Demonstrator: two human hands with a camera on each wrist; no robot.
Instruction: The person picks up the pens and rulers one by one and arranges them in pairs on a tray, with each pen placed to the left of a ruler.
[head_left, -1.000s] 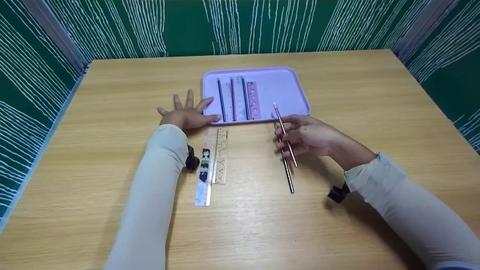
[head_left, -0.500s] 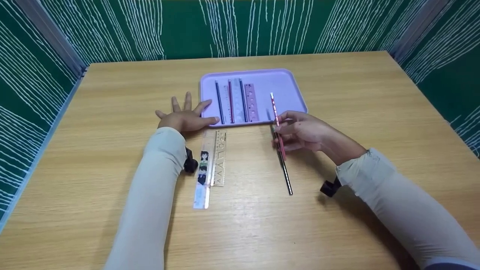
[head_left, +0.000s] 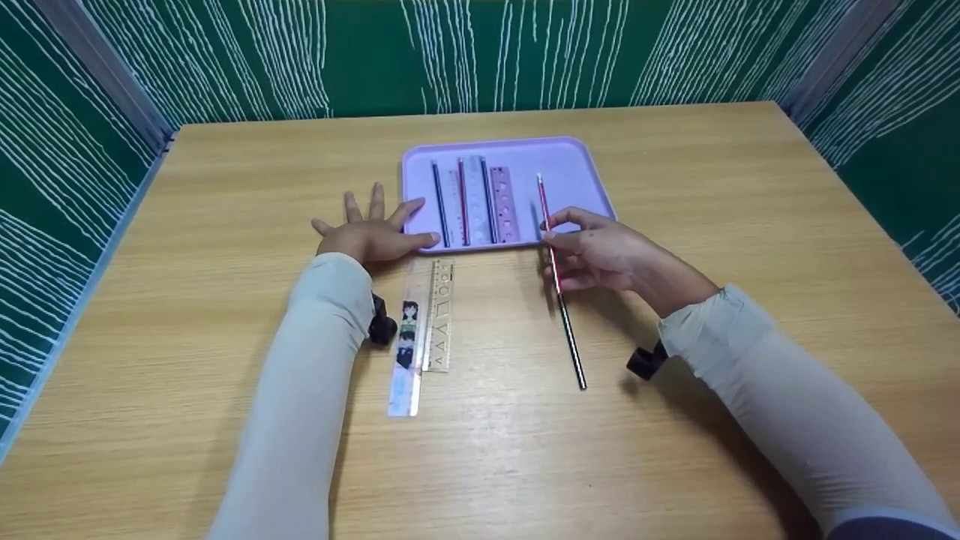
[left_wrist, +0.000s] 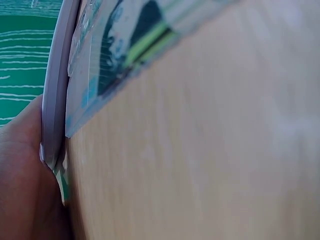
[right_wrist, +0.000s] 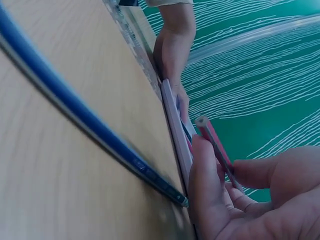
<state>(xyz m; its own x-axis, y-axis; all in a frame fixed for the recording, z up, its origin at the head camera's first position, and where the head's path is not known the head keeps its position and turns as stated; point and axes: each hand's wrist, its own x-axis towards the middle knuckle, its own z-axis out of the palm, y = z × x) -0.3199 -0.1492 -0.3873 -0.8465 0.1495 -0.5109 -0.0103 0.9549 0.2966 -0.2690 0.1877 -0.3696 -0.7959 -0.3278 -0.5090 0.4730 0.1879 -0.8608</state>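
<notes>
My right hand [head_left: 600, 251] pinches a red pencil [head_left: 543, 195] between thumb and fingers, over the near right part of the lilac tray [head_left: 566, 161]. In the right wrist view the flat end of this red pencil [right_wrist: 214, 140] points toward the camera. A dark pencil [head_left: 573, 349] lies on the table under that hand, its far end partly hidden behind the red one. My left hand [head_left: 367, 236] is spread at the tray's near left corner, thumb and forefinger touching the rim. Just below sit a clear ruler with cartoon figures [head_left: 406, 337] and a clear stencil ruler [head_left: 439, 322].
Inside the tray, side by side in its left half, are a dark pencil [head_left: 440, 202], a red pencil [head_left: 463, 201], another dark pencil [head_left: 488, 199], a pink stencil ruler [head_left: 504, 204] and pale clear rulers [head_left: 475, 199]. Green walls with white streaks [head_left: 367, 60] border the wooden table [head_left: 247, 172].
My right hand has moved left and forward with the red pencil, whose far end is now over the tray. The left hand stays at the tray's corner.
</notes>
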